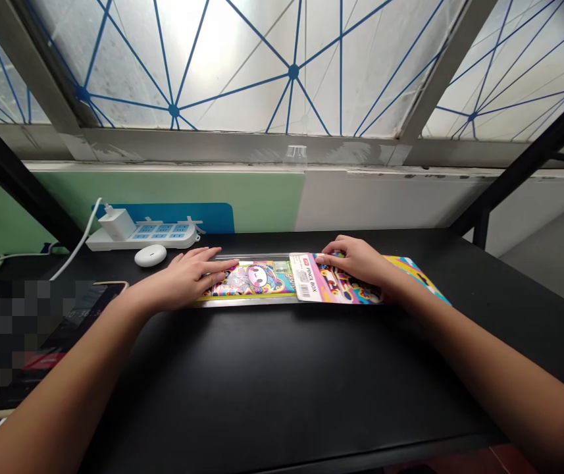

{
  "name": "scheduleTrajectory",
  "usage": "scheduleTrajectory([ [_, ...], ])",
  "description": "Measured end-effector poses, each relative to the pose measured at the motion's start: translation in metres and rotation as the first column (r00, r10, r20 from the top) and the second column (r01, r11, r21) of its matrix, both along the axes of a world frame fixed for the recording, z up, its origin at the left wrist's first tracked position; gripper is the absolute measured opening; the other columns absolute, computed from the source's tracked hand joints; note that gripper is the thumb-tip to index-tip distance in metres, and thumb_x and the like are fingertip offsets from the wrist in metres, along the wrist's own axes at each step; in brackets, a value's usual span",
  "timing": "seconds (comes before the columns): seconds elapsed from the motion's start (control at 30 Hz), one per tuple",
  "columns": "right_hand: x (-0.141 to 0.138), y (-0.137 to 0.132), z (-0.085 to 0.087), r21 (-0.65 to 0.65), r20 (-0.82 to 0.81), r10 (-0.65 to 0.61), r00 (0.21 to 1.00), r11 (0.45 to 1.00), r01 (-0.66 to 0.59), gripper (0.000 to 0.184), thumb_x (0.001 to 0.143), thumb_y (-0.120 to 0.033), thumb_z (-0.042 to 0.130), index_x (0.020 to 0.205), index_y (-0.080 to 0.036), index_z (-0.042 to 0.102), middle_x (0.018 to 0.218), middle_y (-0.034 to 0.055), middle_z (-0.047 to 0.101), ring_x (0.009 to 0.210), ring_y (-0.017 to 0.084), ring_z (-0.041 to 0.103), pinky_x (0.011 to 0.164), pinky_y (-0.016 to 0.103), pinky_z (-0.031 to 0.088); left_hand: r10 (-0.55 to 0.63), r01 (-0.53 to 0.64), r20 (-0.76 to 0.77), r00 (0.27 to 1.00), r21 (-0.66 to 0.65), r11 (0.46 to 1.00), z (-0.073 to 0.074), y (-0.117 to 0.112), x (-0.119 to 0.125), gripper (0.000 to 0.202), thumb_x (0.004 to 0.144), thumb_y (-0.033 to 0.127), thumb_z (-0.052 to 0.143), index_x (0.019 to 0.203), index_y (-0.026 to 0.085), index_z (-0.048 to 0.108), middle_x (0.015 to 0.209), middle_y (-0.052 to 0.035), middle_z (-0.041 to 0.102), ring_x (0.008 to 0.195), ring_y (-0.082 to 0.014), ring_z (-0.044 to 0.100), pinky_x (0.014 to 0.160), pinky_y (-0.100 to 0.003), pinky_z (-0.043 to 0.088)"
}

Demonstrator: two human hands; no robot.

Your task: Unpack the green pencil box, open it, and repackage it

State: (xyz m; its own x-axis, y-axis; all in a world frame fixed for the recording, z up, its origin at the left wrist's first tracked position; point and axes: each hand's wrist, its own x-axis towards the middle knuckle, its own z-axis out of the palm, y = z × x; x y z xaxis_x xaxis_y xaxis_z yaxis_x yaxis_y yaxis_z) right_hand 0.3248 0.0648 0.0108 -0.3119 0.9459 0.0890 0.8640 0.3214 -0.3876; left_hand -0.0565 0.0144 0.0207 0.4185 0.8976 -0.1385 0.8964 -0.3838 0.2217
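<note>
A: Where is the pencil box (262, 278)?
B: It lies on the black table (282, 382), between the two hands. Its left part shows a cartoon face and a clear plastic edge.
A: And the right part?
B: There I see a colourful cover (333, 286). On it is a white label (305, 280) with a barcode and the words "PENCIL BOX".
A: How are the hands?
B: They are well apart from each other. The left hand (190, 280) rests on the left end of the box, with its fingers stretched out. The right hand (355, 259) is bent over the cover, and its fingertips touch near the label. If it grips firmly, I cannot tell.
A: What is around?
B: Behind the left hand there is a white round case (150, 255), and near it a power strip (163, 235) with a white charger (116, 224) plugged in.
</note>
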Motion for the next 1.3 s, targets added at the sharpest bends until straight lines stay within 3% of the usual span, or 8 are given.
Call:
scheduleTrajectory([
  [0.2, -0.035, -0.021, -0.008, 0.135, 0.012, 0.033, 0.999, 0.990, -0.034, 0.051, 0.087, -0.060, 0.060, 0.124, -0.026, 0.066, 0.115, 0.0117, 0.058, 0.116, 0.032, 0.050, 0.098, 0.042, 0.044, 0.009, -0.009, 0.004, 1.000, 0.000, 1.000, -0.004, -0.021, 0.041, 0.047, 0.103, 0.049, 0.024, 0.148, 0.051, 0.038, 0.163, -0.0058, 0.030, 0.150, -0.0330, 0.021, 0.112, -0.070, 0.015],
  [0.43, -0.063, -0.037, -0.004, 0.167, 0.202, 0.051, 0.978, 0.982, -0.085, 0.044, 0.098, -0.057, 0.044, 0.118, -0.025, 0.067, 0.122, 0.0131, 0.062, 0.114, 0.034, 0.052, 0.098, 0.052, 0.036, 0.044, -0.055, 0.146, 0.988, 0.071, 0.996, -0.008, -0.037, 0.073, 0.057, 0.103, 0.056, 0.020, 0.153, 0.036, 0.037, 0.160, -0.0078, 0.036, 0.150, -0.0312, 0.024, 0.116, -0.068, 0.004],
  [0.63, -0.091, -0.046, 0.004, 0.060, 0.202, 0.161, 0.966, 0.982, -0.176, 0.045, 0.103, -0.051, 0.035, 0.122, -0.021, 0.063, 0.117, 0.0121, 0.068, 0.110, 0.030, 0.060, 0.095, 0.044, 0.038, 0.087, -0.093, 0.423, 0.902, -0.006, 0.996, 0.002, -0.037, 0.072, 0.053, 0.103, 0.056, 0.021, 0.140, 0.033, 0.051, 0.150, -0.0003, 0.051, 0.141, -0.0269, 0.040, 0.120, -0.061, 0.001],
  [0.77, -0.078, -0.044, 0.012, -0.016, 0.136, 0.187, 0.973, 0.982, -0.187, 0.050, 0.100, -0.056, 0.038, 0.126, -0.021, 0.062, 0.125, 0.0117, 0.067, 0.115, 0.030, 0.059, 0.100, 0.045, 0.036, 0.111, -0.131, 0.447, 0.887, 0.015, 0.991, 0.004, -0.034, 0.064, 0.051, 0.101, 0.056, 0.030, 0.136, 0.027, 0.056, 0.140, -0.0037, 0.060, 0.131, -0.0276, 0.051, 0.119, -0.055, 0.022],
  [0.93, -0.048, -0.045, 0.021, -0.073, 0.081, 0.189, 0.979, 0.980, -0.183, 0.064, 0.092, -0.067, 0.045, 0.139, -0.024, 0.053, 0.140, 0.0113, 0.058, 0.129, 0.033, 0.050, 0.108, 0.047, 0.033, 0.003, -0.033, 0.227, 0.974, 0.127, 0.991, -0.005, -0.034, 0.063, 0.057, 0.100, 0.056, 0.033, 0.146, 0.025, 0.046, 0.154, -0.0074, 0.047, 0.144, -0.0304, 0.034, 0.118, -0.065, 0.008],
  [1.07, -0.038, -0.050, 0.021, -0.099, 0.082, 0.280, 0.956, 0.957, -0.272, 0.088, 0.078, -0.076, 0.060, 0.150, -0.029, 0.041, 0.156, 0.0082, 0.041, 0.143, 0.036, 0.033, 0.113, 0.048, 0.031, -0.001, -0.012, 0.133, 0.991, 0.091, 0.996, -0.008, -0.035, 0.063, 0.066, 0.099, 0.064, 0.029, 0.155, 0.029, 0.033, 0.162, -0.0079, 0.033, 0.150, -0.0320, 0.023, 0.118, -0.066, 0.010],
  [1.17, -0.032, -0.046, 0.019, -0.177, 0.087, 0.269, 0.959, 0.952, -0.250, 0.091, 0.075, -0.077, 0.061, 0.151, -0.031, 0.040, 0.156, 0.0085, 0.042, 0.139, 0.038, 0.039, 0.111, 0.051, 0.033, -0.014, 0.009, 0.083, 0.996, 0.053, 0.999, -0.007, -0.035, 0.060, 0.068, 0.098, 0.069, 0.024, 0.157, 0.035, 0.025, 0.165, -0.0075, 0.023, 0.152, -0.0335, 0.016, 0.116, -0.068, 0.008],
  [1.3, -0.003, -0.029, 0.018, -0.257, 0.136, 0.156, 0.978, 0.959, -0.117, 0.090, 0.070, -0.078, 0.066, 0.143, -0.028, 0.051, 0.142, 0.0132, 0.056, 0.123, 0.040, 0.055, 0.100, 0.049, 0.044, -0.027, 0.027, 0.023, 0.999, -0.003, 1.000, -0.003, -0.030, 0.045, 0.063, 0.099, 0.067, 0.023, 0.156, 0.042, 0.023, 0.167, -0.0061, 0.013, 0.153, -0.0349, 0.006, 0.113, -0.071, 0.005],
])
